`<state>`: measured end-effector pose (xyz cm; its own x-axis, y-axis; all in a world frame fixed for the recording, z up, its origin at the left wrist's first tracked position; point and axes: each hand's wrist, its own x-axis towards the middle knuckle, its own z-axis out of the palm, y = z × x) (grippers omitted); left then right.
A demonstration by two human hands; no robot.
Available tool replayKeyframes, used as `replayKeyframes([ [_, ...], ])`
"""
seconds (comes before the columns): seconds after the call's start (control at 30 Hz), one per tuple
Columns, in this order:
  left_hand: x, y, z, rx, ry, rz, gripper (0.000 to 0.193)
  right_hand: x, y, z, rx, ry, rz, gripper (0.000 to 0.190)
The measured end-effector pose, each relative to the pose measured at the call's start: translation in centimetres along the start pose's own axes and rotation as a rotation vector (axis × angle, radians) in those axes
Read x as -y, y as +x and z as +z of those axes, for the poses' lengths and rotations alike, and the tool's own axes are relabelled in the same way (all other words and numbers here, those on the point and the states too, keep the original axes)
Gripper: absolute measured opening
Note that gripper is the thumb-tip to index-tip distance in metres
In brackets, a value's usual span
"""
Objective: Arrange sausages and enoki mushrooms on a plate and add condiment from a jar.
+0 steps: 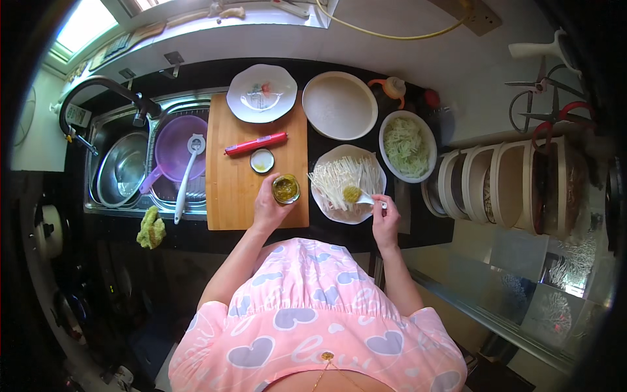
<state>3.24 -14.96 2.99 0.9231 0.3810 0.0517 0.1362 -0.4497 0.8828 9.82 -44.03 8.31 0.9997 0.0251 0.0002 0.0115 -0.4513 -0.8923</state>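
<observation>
My left hand (271, 206) holds an uncapped glass jar (286, 189) of greenish-yellow chopped sauce over the right edge of a wooden cutting board (230, 196). With my right hand (386, 220) I grip a white spoon (365, 198) heaped with the same sauce (351, 194), above a plate (338, 216) of enoki mushrooms (343, 174). A jar lid (262, 160) lies on the board, its inner side up and smeared with sauce. Behind it is a red plastic-wrapped sausage (256, 144). An oval white bowl (432, 166) of pale green shreds (405, 147) stands right of the mushrooms.
A scalloped plate (262, 93) rests on the board's back end, beside a large round bowl (340, 105). At left, the sink (93, 188) holds a metal basin (120, 171), a purple colander (181, 132) and a white-handled utensil (183, 188). Storage containers (507, 186) and hanging scissors (539, 85) are at right.
</observation>
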Motion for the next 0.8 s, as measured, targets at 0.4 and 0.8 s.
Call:
replayKeyframes([
  [0.4, 1.2, 0.2, 0.2, 0.035, -0.016, -0.003, 0.074, -0.9, 1.5, -2.8, -0.137, -0.309, -0.229, 0.016],
  [0.8, 1.1, 0.2, 0.2, 0.057, -0.003, -0.016, 0.074, 1.9, 0.1, -2.0, -0.019, -0.366, -0.241, 0.016],
])
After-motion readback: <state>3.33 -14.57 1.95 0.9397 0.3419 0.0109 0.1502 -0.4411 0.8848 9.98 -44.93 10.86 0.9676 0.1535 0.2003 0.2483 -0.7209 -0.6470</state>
